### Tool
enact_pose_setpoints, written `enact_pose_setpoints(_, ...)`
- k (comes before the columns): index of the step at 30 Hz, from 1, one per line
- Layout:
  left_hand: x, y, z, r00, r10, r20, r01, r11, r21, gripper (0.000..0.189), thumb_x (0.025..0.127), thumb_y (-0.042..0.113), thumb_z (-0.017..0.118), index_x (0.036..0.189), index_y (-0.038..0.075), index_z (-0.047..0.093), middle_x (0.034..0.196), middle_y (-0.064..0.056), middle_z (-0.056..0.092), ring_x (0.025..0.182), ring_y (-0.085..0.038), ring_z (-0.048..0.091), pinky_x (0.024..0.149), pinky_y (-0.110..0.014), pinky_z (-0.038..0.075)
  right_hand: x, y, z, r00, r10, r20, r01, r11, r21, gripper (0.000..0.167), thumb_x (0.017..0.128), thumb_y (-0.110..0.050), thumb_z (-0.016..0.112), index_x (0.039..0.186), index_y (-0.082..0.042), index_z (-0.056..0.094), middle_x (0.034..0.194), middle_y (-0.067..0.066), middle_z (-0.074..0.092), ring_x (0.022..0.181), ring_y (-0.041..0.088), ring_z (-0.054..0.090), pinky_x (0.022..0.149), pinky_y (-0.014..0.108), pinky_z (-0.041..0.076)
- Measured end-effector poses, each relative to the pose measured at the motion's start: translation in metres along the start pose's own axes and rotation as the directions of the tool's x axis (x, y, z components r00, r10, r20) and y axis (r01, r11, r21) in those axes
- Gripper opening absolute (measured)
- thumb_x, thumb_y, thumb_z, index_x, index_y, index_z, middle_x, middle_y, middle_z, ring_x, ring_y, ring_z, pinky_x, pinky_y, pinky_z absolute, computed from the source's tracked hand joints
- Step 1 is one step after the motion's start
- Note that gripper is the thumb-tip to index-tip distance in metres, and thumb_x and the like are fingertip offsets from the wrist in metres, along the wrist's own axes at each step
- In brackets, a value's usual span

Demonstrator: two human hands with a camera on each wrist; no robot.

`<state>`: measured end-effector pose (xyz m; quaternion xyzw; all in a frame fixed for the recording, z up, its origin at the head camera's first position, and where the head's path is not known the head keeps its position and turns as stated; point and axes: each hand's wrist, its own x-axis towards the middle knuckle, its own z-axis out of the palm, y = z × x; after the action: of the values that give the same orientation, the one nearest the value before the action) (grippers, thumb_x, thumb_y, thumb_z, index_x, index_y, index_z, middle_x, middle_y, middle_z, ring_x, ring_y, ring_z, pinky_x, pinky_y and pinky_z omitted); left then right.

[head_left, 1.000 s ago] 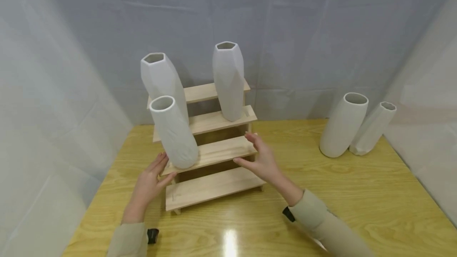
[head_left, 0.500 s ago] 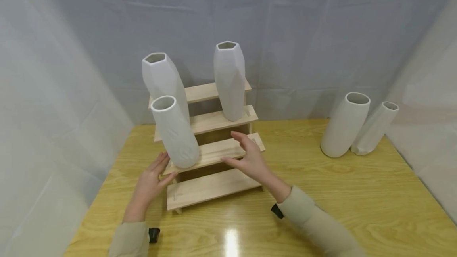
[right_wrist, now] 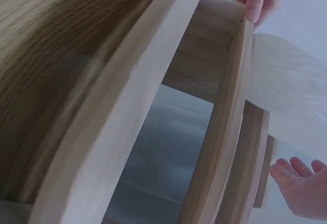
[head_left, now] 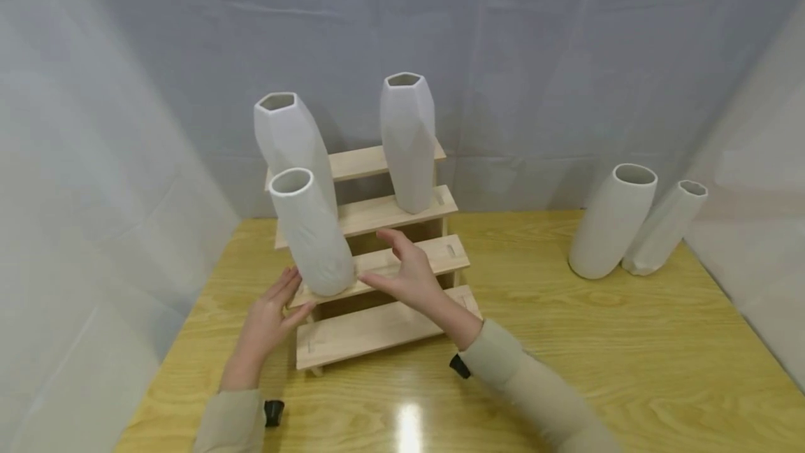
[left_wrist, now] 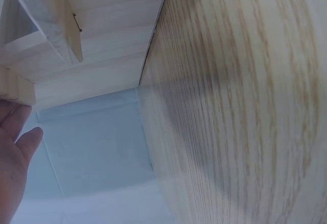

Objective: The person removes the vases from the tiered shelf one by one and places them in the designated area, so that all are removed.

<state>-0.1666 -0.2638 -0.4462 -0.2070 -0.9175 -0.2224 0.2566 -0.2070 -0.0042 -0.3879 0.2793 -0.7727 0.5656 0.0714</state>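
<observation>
A stepped wooden display stand (head_left: 377,331) has a slim white vase (head_left: 314,240) upright at the left end of its second step from the front. My left hand (head_left: 264,320) holds that step's left end beside the vase base, thumb at the front corner (right_wrist: 248,22). Just right of the vase, my right hand (head_left: 411,278) hovers over the same step, thumb and fingers spread with nothing between them. Behind, a faceted white vase (head_left: 295,138) stands on the left, partly hidden by the slim one. Another faceted vase (head_left: 409,142) stands on the right of a higher step.
Two more white vases, a smooth one (head_left: 610,226) and a narrower one with a wavy rim (head_left: 663,229), stand at the right back of the wooden table (head_left: 629,355). A grey cloth backdrop (head_left: 516,75) hangs behind, with pale cloth at both sides.
My right hand has moved left along the second step, towards the slim vase. The left hand stays at the step's end, and the vases keep their places.
</observation>
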Motion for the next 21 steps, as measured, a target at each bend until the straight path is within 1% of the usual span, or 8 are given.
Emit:
enact_pose_setpoints(4, 0.000, 0.001, 0.000, 1.000, 0.003, -0.002, -0.003, 1.000, 0.001, 0.062, 0.072, 0.022, 0.073, 0.121, -0.007, 0.049, 0.124, -0.023, 0.047, 0.113, -0.039, 0.043, 0.083, -0.051, 0.043, 0.006, -0.005, 0.008, 1.000, -0.002, 0.000, 0.002, 1.000, 0.028, 0.071, 0.069, -0.019, 0.077, 0.127, 0.001, 0.041, 0.128, 0.012, 0.046, 0.118, 0.019, 0.041, 0.097, 0.036, 0.036)
enact_pose_setpoints(8, 0.000, 0.001, -0.001, 1.000, 0.012, -0.002, -0.012, 1.000, 0.005, 0.062, 0.072, 0.021, 0.073, 0.122, -0.007, 0.049, 0.124, -0.023, 0.046, 0.113, -0.039, 0.043, 0.083, -0.051, 0.043, 0.012, -0.008, 0.016, 1.000, 0.005, 0.001, -0.005, 0.999, 0.041, 0.072, 0.068, -0.019, 0.077, 0.127, 0.001, 0.041, 0.128, 0.013, 0.046, 0.118, 0.019, 0.042, 0.097, 0.034, 0.036)
enact_pose_setpoints(12, 0.000, 0.001, -0.002, 1.000, 0.025, -0.002, -0.025, 1.000, 0.003, 0.061, 0.078, 0.029, 0.068, 0.122, -0.008, 0.049, 0.124, -0.023, 0.046, 0.113, -0.039, 0.043, 0.083, -0.051, 0.043, 0.017, -0.012, 0.023, 1.000, -0.005, 0.008, 0.005, 1.000, 0.029, 0.073, 0.069, -0.022, 0.077, 0.128, 0.001, 0.040, 0.129, 0.013, 0.045, 0.118, 0.019, 0.042, 0.097, 0.030, 0.035)
enact_pose_setpoints(17, 0.001, 0.000, -0.001, 0.998, 0.052, -0.021, -0.052, 0.999, 0.004, 0.063, 0.083, 0.041, 0.057, 0.121, -0.008, 0.049, 0.123, -0.023, 0.047, 0.112, -0.039, 0.043, 0.082, -0.051, 0.043, 0.022, -0.014, 0.030, 0.999, -0.035, 0.004, 0.035, 0.999, -0.010, 0.073, 0.069, -0.024, 0.077, 0.128, 0.001, 0.041, 0.127, 0.014, 0.047, 0.116, 0.020, 0.044, 0.095, 0.035, 0.038)
enact_pose_setpoints(21, 0.000, -0.001, -0.001, 0.998, 0.061, -0.031, -0.061, 0.998, 0.008, 0.064, 0.084, 0.044, 0.054, 0.121, -0.009, 0.049, 0.122, -0.024, 0.047, 0.112, -0.040, 0.044, 0.081, -0.052, 0.043, 0.025, -0.016, 0.035, 0.999, -0.036, 0.004, 0.036, 0.999, -0.017, 0.074, 0.069, -0.026, 0.077, 0.128, 0.000, 0.041, 0.126, 0.013, 0.048, 0.114, 0.019, 0.045, 0.093, 0.036, 0.040)
